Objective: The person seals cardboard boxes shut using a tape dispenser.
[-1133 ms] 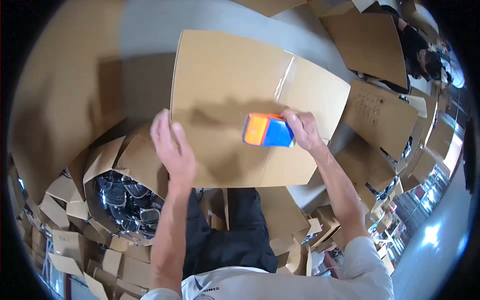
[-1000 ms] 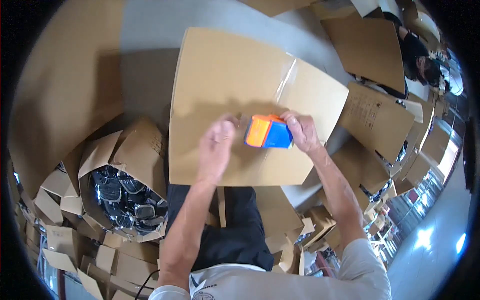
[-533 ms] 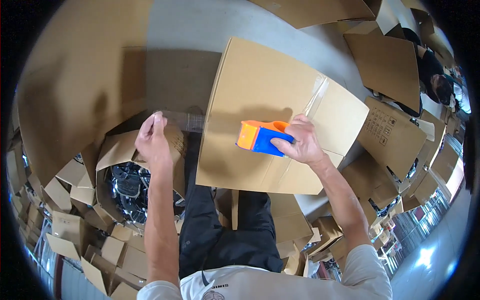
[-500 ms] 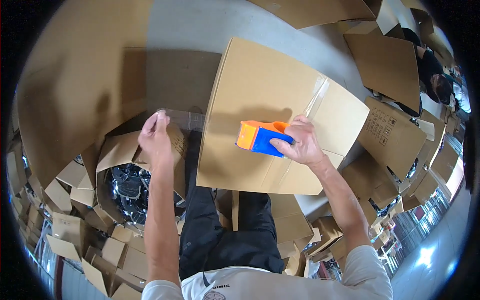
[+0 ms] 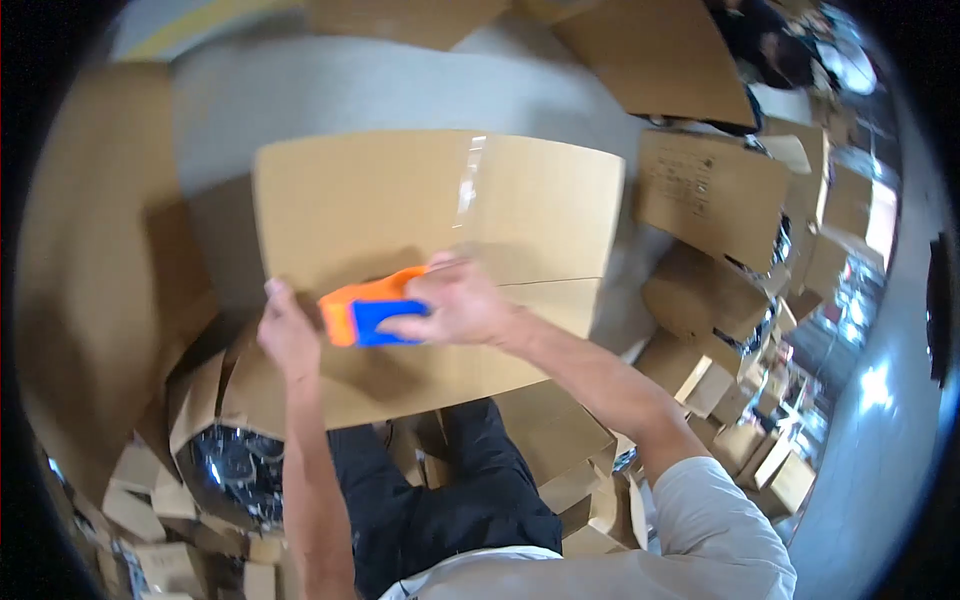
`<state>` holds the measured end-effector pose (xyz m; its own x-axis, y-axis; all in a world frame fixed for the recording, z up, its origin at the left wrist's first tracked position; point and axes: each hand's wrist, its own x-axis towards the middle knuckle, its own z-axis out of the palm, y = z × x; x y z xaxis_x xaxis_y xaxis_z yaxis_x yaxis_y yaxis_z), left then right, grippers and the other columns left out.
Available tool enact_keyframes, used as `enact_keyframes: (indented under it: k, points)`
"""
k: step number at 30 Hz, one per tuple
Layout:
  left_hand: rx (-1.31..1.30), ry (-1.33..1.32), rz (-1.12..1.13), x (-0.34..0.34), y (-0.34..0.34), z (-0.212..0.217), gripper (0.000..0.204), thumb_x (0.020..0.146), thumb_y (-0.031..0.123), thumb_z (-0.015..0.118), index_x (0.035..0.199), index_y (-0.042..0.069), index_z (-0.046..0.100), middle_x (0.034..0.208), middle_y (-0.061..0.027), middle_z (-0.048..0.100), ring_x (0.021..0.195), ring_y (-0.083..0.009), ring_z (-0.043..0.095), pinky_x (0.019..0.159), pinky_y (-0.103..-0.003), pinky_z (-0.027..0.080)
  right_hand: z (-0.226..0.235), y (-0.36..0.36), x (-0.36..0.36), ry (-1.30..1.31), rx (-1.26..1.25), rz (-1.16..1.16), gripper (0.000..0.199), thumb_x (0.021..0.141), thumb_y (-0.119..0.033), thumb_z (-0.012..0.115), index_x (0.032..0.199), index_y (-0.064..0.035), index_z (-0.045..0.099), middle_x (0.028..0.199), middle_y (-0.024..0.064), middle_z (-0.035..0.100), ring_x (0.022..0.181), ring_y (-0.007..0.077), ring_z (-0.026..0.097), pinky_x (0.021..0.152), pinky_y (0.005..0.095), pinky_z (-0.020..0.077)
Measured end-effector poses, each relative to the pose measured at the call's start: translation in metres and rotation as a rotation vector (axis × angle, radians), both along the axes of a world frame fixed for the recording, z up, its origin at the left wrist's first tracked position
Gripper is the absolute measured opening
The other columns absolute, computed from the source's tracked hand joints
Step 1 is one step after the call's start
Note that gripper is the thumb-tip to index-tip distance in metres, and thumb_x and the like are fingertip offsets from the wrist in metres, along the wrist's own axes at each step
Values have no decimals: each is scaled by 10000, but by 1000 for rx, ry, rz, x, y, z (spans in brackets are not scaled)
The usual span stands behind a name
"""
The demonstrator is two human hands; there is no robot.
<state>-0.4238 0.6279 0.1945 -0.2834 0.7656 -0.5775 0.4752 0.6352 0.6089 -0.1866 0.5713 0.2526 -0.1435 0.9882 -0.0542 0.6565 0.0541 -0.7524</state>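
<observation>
A large cardboard box [image 5: 370, 190] stands in front of my legs, with a shiny strip of clear tape [image 5: 468, 185] on its top. My right hand [image 5: 460, 300] is wrapped round an orange and blue tape dispenser [image 5: 375, 318]. The dispenser is held low over the box top, its front end pointing left. At the box's left edge is my left hand [image 5: 288, 332], close to the dispenser's front, fingers closed together with the tips upward. Blur hides what those fingers hold, if anything.
On the left stands a tall cardboard sheet or box side [image 5: 100, 250]. Below it, an open carton [image 5: 235, 470] holds dark, plastic-wrapped parts. More cartons [image 5: 710, 185] crowd the right side. A person in dark clothing [image 5: 770, 50] is at the upper right.
The box appears turned and further left in view. My right hand has carried the dispenser left, toward my left hand. The clear tape strip by my left hand no longer shows.
</observation>
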Motion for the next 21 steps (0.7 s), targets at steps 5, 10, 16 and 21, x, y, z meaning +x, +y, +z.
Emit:
enact_keyframes:
  k: [5, 10, 16, 21]
  points:
    - [96, 258, -238, 14, 7, 5, 814, 1009, 609, 304, 1018, -120, 666, 892, -281, 689, 834, -411, 639, 790, -472, 483, 34, -34, 78, -90, -129, 51, 416, 740, -452, 788, 666, -83, 610, 596, 81, 570, 574, 274, 571, 726, 382, 470]
    - [114, 226, -250, 3, 8, 0, 850, 1000, 631, 300, 1077, -144, 641, 1012, -293, 679, 939, -413, 632, 860, -454, 468, 107, -179, 306, -512, -363, -80, 340, 760, -429, 775, 778, -91, 742, 659, 78, 677, 636, 242, 647, 830, 376, 495]
    - [98, 255, -234, 2, 6, -9, 888, 991, 654, 288, 1101, -158, 630, 1075, -300, 669, 1000, -390, 622, 908, -434, 461, 5, -201, 314, -807, -566, -38, 338, 810, -431, 649, 797, -105, 738, 689, 164, 660, 683, 338, 634, 755, 398, 530]
    - [93, 182, -254, -8, 7, -10, 868, 996, 644, 286, 1244, -141, 561, 1218, -287, 620, 1140, -376, 583, 1000, -394, 435, -66, -194, 259, -605, -641, -425, 407, 859, -451, 601, 839, -67, 734, 759, 209, 680, 724, 374, 664, 742, 457, 547]
